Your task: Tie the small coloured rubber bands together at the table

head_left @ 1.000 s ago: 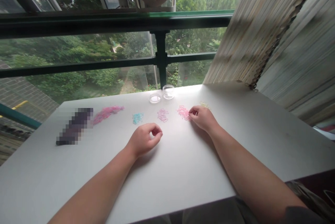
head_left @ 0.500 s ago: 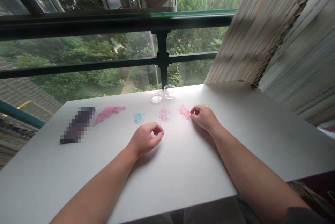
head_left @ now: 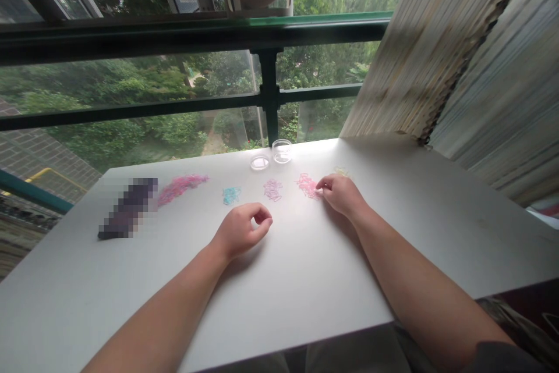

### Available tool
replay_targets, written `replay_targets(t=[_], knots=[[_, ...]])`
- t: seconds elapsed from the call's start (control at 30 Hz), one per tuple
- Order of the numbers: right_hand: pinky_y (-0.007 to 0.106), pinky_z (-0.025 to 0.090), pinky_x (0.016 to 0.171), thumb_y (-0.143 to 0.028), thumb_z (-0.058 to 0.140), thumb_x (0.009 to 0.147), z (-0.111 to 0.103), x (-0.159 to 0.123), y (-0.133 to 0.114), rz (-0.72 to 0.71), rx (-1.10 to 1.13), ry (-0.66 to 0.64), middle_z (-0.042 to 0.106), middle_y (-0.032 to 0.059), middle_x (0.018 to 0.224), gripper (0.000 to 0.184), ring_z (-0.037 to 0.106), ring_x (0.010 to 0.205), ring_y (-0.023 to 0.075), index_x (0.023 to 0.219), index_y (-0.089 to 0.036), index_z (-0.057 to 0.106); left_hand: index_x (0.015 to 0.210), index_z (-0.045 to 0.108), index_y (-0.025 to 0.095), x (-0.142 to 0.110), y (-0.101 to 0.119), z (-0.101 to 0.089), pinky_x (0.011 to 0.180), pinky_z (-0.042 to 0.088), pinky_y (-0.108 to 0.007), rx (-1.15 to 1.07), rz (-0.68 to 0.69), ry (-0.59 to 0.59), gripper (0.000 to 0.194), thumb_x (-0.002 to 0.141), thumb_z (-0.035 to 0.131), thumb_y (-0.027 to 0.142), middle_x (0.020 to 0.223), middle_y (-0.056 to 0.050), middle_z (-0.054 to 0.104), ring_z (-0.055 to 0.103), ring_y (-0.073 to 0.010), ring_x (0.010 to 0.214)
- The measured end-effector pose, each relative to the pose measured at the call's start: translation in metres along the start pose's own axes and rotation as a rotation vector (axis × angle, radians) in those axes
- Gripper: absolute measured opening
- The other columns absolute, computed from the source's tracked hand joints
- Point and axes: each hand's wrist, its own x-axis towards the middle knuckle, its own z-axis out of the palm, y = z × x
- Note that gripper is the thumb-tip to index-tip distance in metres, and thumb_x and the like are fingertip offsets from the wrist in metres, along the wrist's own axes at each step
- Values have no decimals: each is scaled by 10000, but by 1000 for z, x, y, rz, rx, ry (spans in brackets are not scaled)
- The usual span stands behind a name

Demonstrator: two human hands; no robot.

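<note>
My left hand [head_left: 244, 227] rests on the white table [head_left: 271, 297], its thumb and forefinger closed in a ring. Whether anything tiny sits between those fingertips I cannot make out. Just beyond it are a pile of small turquoise bands [head_left: 231, 195] and a lilac pile [head_left: 273, 189], thin loops like little rubber bands. My right hand [head_left: 343, 194] pinches at the right edge of a pink pile [head_left: 306, 185]; what is between its fingertips is too small to see. Behind that hand, a pale yellow pile [head_left: 341, 171] is partly hidden.
A clear round container [head_left: 282, 152] and a shallow clear round lid [head_left: 259, 163] stand by the far edge. To the left lie a long heap of mixed pink bands [head_left: 182, 188] and a dark, pixelated object [head_left: 128, 208]. A curtain [head_left: 393, 70] hangs at right.
The view has shifted very slightly. Both hands keep nearly the same places and shapes, and the piles look unchanged.
</note>
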Motion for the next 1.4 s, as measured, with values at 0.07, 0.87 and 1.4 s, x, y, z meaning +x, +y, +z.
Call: replay_targets(t=[0.07,0.87,1.4], knots=[[239,387,629,-111,548,659,-1,0,0,-2,-11,9,664,42,788,191,564,703,156,730,-194,704,731,611,190,0,0,0,617,436,-236,-1,2,0,120,773,511,243,693,-3,631,563,-125,647],[208,338,545,-194,537,757,12,-41,-58,-403,212,-440,588,-22,636,97,472,565,88,779,-195,632,746,602,218,-2,2,4,569,362,-226,98,-68,-305,131,771,510,308,695,21,626,522,-124,627],[213,356,540,-237,525,774,9,-38,-57,-315,257,-486,582,-13,647,93,481,573,94,740,-179,589,721,566,210,-3,0,5,559,331,-231,90,-94,-323,150,766,514,343,681,27,607,503,-117,610]])
